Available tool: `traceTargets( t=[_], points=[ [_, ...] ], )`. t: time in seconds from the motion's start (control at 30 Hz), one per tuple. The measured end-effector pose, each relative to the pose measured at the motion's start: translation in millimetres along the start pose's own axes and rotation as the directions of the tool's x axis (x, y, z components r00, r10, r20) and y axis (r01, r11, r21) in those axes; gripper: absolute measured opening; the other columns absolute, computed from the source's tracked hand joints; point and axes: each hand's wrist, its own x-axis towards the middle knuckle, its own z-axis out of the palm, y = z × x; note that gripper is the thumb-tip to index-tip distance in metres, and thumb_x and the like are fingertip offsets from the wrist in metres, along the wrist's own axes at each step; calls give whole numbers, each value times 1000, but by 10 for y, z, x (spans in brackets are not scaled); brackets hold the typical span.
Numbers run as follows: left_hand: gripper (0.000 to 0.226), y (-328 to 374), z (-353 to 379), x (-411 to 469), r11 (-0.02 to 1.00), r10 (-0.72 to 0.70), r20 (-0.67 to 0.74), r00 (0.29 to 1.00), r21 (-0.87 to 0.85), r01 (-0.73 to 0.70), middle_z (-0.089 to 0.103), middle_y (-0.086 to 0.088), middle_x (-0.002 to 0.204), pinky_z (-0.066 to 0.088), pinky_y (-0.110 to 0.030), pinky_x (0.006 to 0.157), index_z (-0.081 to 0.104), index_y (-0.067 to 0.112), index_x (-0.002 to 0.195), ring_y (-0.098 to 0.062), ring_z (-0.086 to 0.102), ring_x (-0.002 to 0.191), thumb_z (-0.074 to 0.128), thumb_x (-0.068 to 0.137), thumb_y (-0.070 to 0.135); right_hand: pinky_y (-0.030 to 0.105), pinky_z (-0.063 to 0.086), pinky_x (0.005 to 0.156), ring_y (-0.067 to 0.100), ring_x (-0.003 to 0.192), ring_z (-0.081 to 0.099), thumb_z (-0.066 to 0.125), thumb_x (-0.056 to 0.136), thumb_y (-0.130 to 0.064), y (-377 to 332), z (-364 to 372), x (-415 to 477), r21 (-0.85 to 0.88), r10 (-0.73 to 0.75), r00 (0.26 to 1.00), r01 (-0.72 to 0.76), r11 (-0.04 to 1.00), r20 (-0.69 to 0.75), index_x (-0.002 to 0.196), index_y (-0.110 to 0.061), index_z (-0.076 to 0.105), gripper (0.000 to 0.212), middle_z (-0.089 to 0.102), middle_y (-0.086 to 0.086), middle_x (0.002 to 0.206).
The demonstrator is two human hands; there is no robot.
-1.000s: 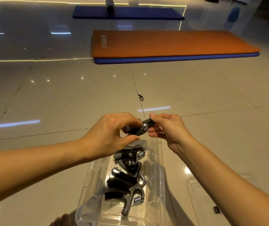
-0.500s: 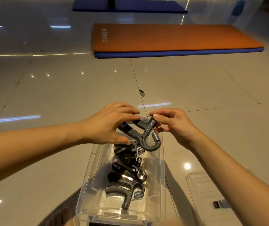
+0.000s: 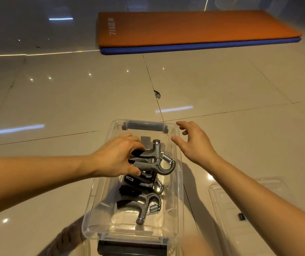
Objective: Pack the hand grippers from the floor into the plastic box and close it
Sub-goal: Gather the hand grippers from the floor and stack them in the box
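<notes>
Box (image 3: pixel 174 200) open-topped, L hand (image 3: pixel 114 160) grips gripper (image 3: pixel 160 160) by far wall.

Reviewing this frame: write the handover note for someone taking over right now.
Left hand: grips the top hand gripper by its handles, low inside the plastic box.
Right hand: open and empty, over the box's right rim.
Done: other hand grippers lie in the box; none shows on the floor in view.
Left: let go, fetch the lid lying on the floor to the right, and close the box.
</notes>
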Motion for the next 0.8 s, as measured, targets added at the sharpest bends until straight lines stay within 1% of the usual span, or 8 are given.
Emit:
traceTargets(
  t=[0.07, 0.13, 0.2, 0.3, 0.4, 0.53, 0.67, 0.8],
  points=[
    [68, -9, 177, 3, 999, -47, 57, 997, -1, 47, 57, 14, 119, 45, -25, 95, 60, 25, 133, -3, 42, 110, 80, 75, 53, 38, 45, 102, 20, 126, 53, 65, 94, -37, 72, 67, -37, -65, -6, 997, 11, 998, 80, 149, -18, 43, 62, 51, 1, 142],
    [68, -25, 365, 33, 995, -96, 90, 991, 1, 97, 57, 11, 122, 44, -25, 96, 60, 24, 134, -5, 42, 112, 81, 75, 50, 36, 42, 103, 20, 129, 51, 66, 95, -34, 104, 109, -64, -85, -22, 992, 32, 996, 126, 150, -17, 42, 63, 47, 1, 147],
    [71, -38, 548, 79, 989, -145, 111, 983, -3, 146, 58, 9, 125, 42, -25, 96, 58, 23, 136, -9, 44, 115, 83, 74, 46, 34, 40, 103, 20, 131, 50, 66, 95, -32, 115, 128, -83, -83, -29, 992, 39, 996, 124, 150, -15, 41, 63, 46, 1, 148],
    [69, -96, 772, 137, 982, -186, 165, 969, 14, 186, 58, 6, 125, 43, -32, 101, 59, 22, 136, -14, 44, 118, 84, 74, 40, 34, 39, 105, 20, 133, 47, 66, 95, -31, 119, 137, -99, -69, -23, 993, 31, 997, 118, 151, -14, 40, 64, 45, 1, 149],
    [58, -137, 911, 164, 986, -165, 220, 962, 48, 158, 57, 7, 121, 45, -36, 100, 64, 23, 128, -15, 45, 116, 82, 74, 37, 35, 38, 108, 21, 136, 44, 65, 96, -31, 133, 150, -106, -67, -32, 992, 40, 997, 118, 152, -14, 38, 65, 43, 0, 151],
    [53, -112, 1054, 177, 990, -142, 267, 953, 50, 133, 56, 6, 124, 44, -33, 102, 63, 20, 128, -15, 44, 116, 78, 78, 31, 35, 38, 108, 21, 136, 45, 65, 96, -33, 158, 154, -102, -63, -46, 992, 54, 997, 120, 153, -14, 37, 66, 42, 0, 152],
    [57, -139, 1121, 176, 986, -168, 307, 937, 66, 155, 55, 3, 125, 43, -32, 104, 60, 19, 131, -17, 47, 120, 79, 78, 26, 37, 41, 106, 22, 133, 48, 65, 95, -33, 180, 168, -98, -59, -53, 992, 60, 996, 113, 153, -14, 37, 67, 43, 0, 151],
    [61, -168, 1130, 212, 979, -200, 329, 923, 99, 177, 55, 1, 128, 43, -33, 104, 60, 20, 133, -20, 49, 122, 83, 77, 30, 37, 42, 104, 22, 131, 49, 65, 95, -34, 193, 172, -100, -55, -63, 992, 69, 996, 109, 153, -14, 38, 67, 43, 0, 151]
  ],
)
